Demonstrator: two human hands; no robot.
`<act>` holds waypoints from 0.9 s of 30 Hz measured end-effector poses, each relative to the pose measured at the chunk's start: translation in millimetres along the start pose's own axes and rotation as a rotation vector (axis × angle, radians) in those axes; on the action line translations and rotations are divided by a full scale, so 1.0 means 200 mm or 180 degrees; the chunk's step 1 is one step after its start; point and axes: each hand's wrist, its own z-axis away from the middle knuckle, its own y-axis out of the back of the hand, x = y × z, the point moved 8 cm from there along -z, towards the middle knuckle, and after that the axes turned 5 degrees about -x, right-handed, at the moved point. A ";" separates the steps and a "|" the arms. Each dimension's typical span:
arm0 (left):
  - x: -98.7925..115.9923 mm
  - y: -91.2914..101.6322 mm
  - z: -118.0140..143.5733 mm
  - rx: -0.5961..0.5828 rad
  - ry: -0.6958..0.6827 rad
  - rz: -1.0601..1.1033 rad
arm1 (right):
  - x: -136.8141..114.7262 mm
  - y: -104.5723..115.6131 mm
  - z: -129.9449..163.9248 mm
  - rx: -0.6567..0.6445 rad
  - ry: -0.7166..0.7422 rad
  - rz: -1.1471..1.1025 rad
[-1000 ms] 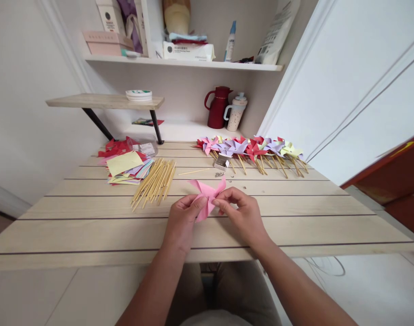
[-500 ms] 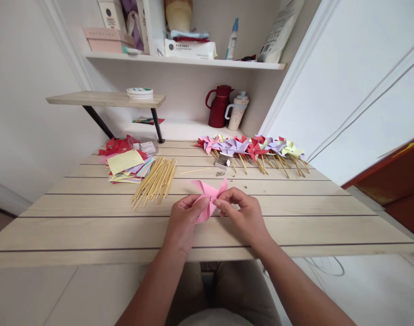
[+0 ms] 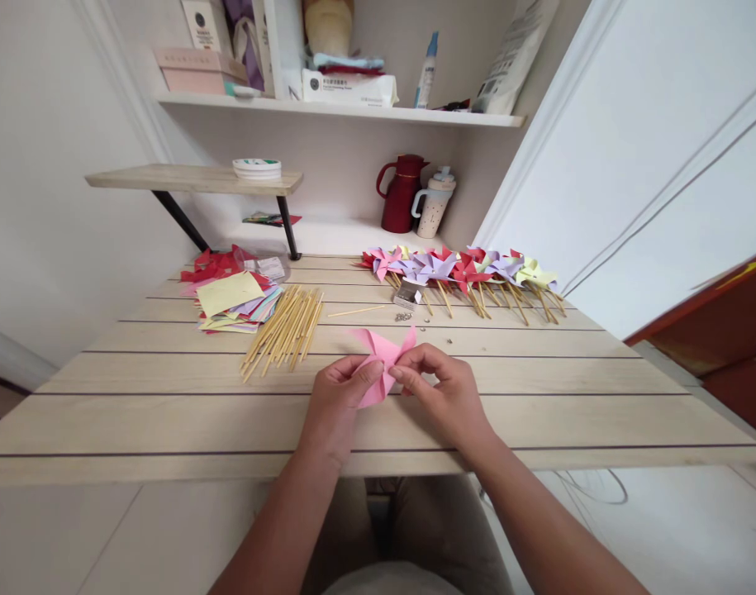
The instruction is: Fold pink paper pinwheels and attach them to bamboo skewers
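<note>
Both my hands hold a pink paper pinwheel just above the wooden table, near its front middle. My left hand pinches the pinwheel's lower left part, and my right hand pinches its centre from the right. A loose bundle of wooden sticks lies to the left beyond my hands. One single stick lies apart behind the pinwheel. Small metal pins are scattered beside a small box.
A stack of coloured paper squares sits at the back left. A row of finished pinwheels on sticks lies at the back right. A red jug and a cup stand against the wall, under shelves.
The hands and the pinwheel stay in nearly the same place; the fingers shift slightly on the paper, and the view has tilted a little.
</note>
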 end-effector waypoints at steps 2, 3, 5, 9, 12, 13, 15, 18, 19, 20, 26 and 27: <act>-0.01 0.01 0.00 0.0013 0.0014 -0.0007 | 0.00 0.00 0.00 -0.0025 0.0007 0.0014; -0.01 0.01 0.00 0.0022 0.0024 -0.0008 | 0.00 0.00 0.00 -0.0039 0.0016 0.0024; -0.01 0.01 0.00 0.0015 0.0037 -0.0002 | 0.00 -0.01 0.00 -0.0079 0.0032 0.0054; -0.01 -0.01 0.01 -0.0087 0.0018 -0.0007 | -0.01 -0.03 0.00 -0.0211 0.0077 0.0147; -0.01 0.00 0.02 -0.0113 0.0030 -0.0020 | -0.01 -0.05 0.00 -0.0330 0.0103 0.0215; -0.01 0.00 0.02 -0.0098 0.0029 -0.0024 | -0.01 -0.05 0.00 -0.0367 0.0107 0.0226; -0.01 0.01 0.02 -0.0053 0.0023 -0.0034 | -0.02 -0.06 0.00 -0.0417 0.0112 0.0238; -0.01 0.01 0.02 -0.0028 0.0019 -0.0027 | -0.02 -0.07 0.00 -0.0457 0.0109 0.0248; -0.01 0.01 0.02 -0.0031 0.0026 -0.0021 | -0.02 -0.07 0.00 -0.0471 0.0111 0.0250; -0.01 0.00 0.02 -0.0031 0.0038 -0.0009 | -0.02 -0.07 0.00 -0.0489 0.0118 0.0251; 0.01 -0.01 0.03 -0.0035 0.0040 0.0055 | -0.01 -0.08 0.01 -0.0569 0.0155 0.0346; 0.01 -0.01 0.03 -0.0045 0.0027 0.0047 | -0.01 -0.08 0.01 -0.0578 0.0158 0.0363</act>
